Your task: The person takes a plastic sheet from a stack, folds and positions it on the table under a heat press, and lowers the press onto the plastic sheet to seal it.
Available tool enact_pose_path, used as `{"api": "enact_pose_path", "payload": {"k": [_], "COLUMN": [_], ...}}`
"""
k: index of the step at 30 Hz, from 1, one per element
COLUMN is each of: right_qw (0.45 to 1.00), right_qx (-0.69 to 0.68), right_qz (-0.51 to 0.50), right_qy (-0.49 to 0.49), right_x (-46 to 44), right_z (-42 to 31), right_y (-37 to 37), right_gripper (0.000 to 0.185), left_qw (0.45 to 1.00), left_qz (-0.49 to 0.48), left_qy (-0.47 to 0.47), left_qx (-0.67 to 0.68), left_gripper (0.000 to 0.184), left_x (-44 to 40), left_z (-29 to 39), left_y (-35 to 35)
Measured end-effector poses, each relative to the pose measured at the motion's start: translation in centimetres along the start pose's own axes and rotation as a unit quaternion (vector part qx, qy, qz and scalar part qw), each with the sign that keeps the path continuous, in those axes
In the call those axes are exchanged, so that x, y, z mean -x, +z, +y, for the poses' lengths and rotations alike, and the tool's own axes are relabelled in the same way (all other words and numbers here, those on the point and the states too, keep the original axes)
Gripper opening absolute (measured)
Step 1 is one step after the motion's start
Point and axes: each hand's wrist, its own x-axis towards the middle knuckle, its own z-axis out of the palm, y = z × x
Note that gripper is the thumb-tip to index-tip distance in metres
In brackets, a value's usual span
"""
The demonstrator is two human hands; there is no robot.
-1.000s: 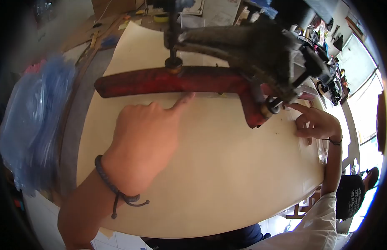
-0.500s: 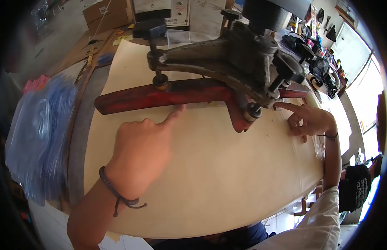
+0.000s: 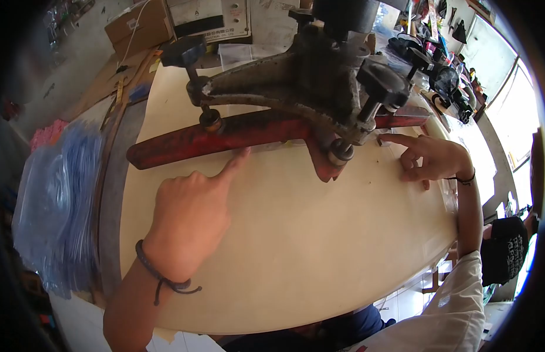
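My left hand (image 3: 193, 220) rests over the tan sheet (image 3: 284, 252), its index finger stretched to the near edge of a red metal bar (image 3: 178, 146). At that fingertip lies a strip of clear plastic (image 3: 269, 147), mostly hidden under the bar. On the right, my right hand (image 3: 433, 158) points its index finger toward a small dark piece (image 3: 382, 138) by the bar's other end, with the remaining fingers loosely curled. Neither hand grasps anything visible. Above them stands a dark cast-metal press head (image 3: 284, 76) with black knobs, joined to the red bar.
A stack of bluish clear plastic pieces (image 3: 55, 205) lies at the left. Behind the press are a cardboard box (image 3: 137, 26) and a machine panel (image 3: 234, 20). Cluttered items (image 3: 442, 79) fill the back right. Someone in a dark cap (image 3: 504, 249) is at the far right.
The view has shifted slightly, so the press and red bar appear a little further left. Both hands keep nearly the same pose, index fingers still extended beside the bar.
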Motion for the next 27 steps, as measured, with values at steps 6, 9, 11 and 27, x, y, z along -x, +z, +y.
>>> {"api": "enact_pose_path", "payload": {"k": [6,9,11,27], "right_qw": [1.0,1.0,1.0,1.0], "right_qx": [-0.003,0.006,0.011,-0.005], "right_qz": [0.002,-0.004,-0.008,-0.013], "right_qy": [-0.006,0.009,0.013,-0.006], "right_x": [-0.4,-0.1,-0.1,-0.4], "right_z": [0.5,-0.4,-0.7,0.4], "right_y": [0.0,-0.2,-0.2,-0.4], "right_gripper": [0.092,0.088,0.087,0.09], "left_qw": [1.0,1.0,1.0,1.0], "left_qz": [0.007,-0.001,-0.008,-0.002], "left_qy": [0.002,-0.002,-0.004,-0.01], "left_qx": [0.019,0.017,0.011,0.017], "left_gripper": [0.088,0.087,0.086,0.085], "left_x": [0.0,-0.1,-0.1,-0.1], "left_z": [-0.3,-0.2,-0.1,0.3], "left_y": [0.3,0.2,0.1,-0.3]}}
